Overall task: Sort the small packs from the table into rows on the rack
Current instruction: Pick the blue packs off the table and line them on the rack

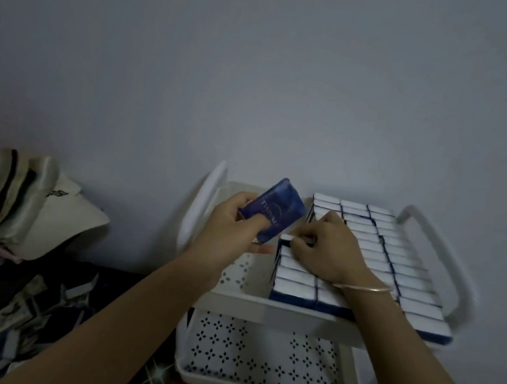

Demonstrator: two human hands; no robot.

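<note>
Two bare forearms nearest, entering from the bottom edge and angled up toward centre frame. Thin bracelet on the right wrist.

Left hand, centre frame: gripping a blue pack, thumb across the printed face, fingers curled behind. Pack tilted, upper end clear of the fingers, held over the left strip of the top tray.

Right hand, just right of it: fingers curled down, fingertips pinching the white top edge of an upright pack in the leftmost column. Palm lying over the neighbouring packs.

White rack, centre right. Top tray: rows of packs standing on edge, white tops up, blue sides, three columns running from near rim to far rim on the right portion. Middle of the leftmost column hidden under the right hand. Perforated floor showing on the tray's left strip.

Lower tray, lower centre: perforated diamond-pattern floor in view.

Left of frame: pale cap against a cream bag with dark stripes. Dark patterned clutter at lower left, too blurred to identify. Grey wall across the upper half.
</note>
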